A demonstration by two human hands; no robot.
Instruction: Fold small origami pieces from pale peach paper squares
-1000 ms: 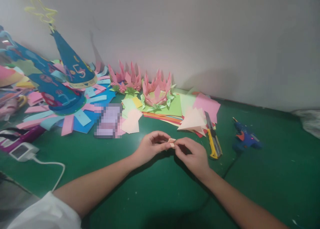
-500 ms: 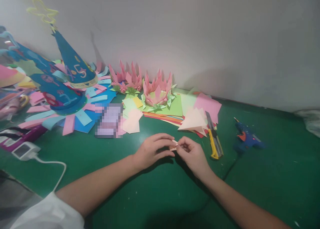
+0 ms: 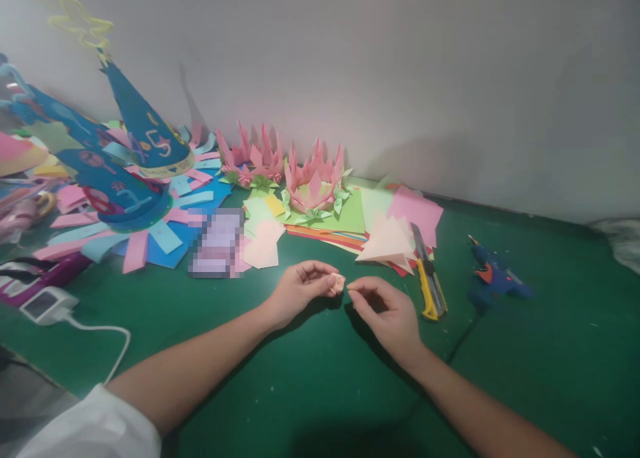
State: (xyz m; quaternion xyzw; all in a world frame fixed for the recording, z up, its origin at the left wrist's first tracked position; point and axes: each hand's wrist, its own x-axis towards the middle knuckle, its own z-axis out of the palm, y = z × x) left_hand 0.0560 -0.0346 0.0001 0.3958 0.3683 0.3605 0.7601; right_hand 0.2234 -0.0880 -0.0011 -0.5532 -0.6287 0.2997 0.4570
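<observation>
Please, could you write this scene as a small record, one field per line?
Left hand: holds small folded peach paper between thumb and fingers
Right hand: beside the paper, not touching it; whether it holds anything, cannot tell
Right side: yellow-handled utility knife, blue glue gun
Behind the hands: two pink paper crowns with green leaves
Left side: blue cone hats
Surface: green table

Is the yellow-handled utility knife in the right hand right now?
No, the yellow-handled utility knife lies on the green table, just beyond the right hand.
</observation>
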